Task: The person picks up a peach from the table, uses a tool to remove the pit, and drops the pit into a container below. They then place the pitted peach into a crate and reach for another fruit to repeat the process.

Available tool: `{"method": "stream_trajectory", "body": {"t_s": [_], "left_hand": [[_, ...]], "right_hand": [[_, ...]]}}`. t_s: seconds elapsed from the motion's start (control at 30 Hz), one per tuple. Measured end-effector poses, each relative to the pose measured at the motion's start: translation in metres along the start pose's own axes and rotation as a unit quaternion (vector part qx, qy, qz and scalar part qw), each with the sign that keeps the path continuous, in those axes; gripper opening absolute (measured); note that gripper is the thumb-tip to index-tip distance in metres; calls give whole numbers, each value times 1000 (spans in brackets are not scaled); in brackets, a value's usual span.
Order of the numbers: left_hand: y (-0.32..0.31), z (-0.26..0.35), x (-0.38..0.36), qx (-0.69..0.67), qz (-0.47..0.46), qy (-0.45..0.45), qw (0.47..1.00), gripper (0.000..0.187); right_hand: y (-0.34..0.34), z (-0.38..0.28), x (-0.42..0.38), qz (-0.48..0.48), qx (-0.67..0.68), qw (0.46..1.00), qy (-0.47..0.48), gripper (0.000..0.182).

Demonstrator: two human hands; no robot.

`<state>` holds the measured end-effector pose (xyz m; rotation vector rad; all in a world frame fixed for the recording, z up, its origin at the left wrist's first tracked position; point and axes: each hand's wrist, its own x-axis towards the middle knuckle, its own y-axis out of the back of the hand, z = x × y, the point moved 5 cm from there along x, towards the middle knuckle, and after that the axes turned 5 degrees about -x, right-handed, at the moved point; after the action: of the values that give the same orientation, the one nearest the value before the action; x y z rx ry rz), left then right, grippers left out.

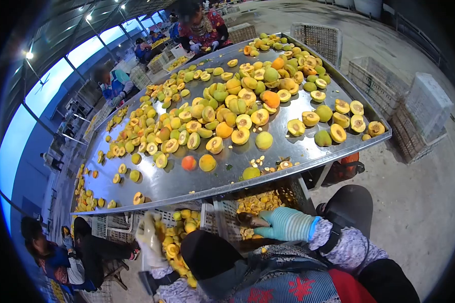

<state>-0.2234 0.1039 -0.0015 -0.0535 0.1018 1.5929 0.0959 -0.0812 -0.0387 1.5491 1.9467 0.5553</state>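
My right hand (288,223), in a teal striped glove, is closed around a dark tool (251,220) whose exact kind I cannot tell. It is above a crate of yellow fruit pieces (260,203) under the table edge. My left hand (149,235), in a pale glove, is smeared by motion beside a crate of halved yellow peaches (173,249); its fingers do not show clearly. In front of me, a metal table (174,181) bears a large heap of whole and halved peaches (197,113), many with pits showing.
Loose pits (258,161) lie near the table's front edge. Plastic crates (376,83) stand on the floor to the right. One person (202,28) works at the far side; another person (60,252) sits at lower left. My knees are just below the table.
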Motion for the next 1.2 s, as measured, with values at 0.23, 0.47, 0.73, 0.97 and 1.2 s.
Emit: {"method": "stream_trajectory", "body": {"t_s": [0.23, 0.47, 0.73, 0.97, 1.2], "left_hand": [[-146, 47, 15, 185, -161, -223, 943, 37], [-240, -16, 88, 436, -174, -284, 836, 53], [-242, 13, -29, -77, -330, -177, 924, 43], [-238, -2, -43, -205, -264, 86, 939, 53], [-232, 10, -53, -176, -244, -85, 950, 51]], "right_hand": [[14, -11, 18, 0, -53, 999, -12, 43], [24, 10, 18, 121, -4, 993, -15, 38], [44, -5, 32, 322, 4, 947, 1, 31], [37, -9, 33, 321, 12, 947, -11, 33], [36, -12, 34, 271, -14, 962, -40, 33]]}}
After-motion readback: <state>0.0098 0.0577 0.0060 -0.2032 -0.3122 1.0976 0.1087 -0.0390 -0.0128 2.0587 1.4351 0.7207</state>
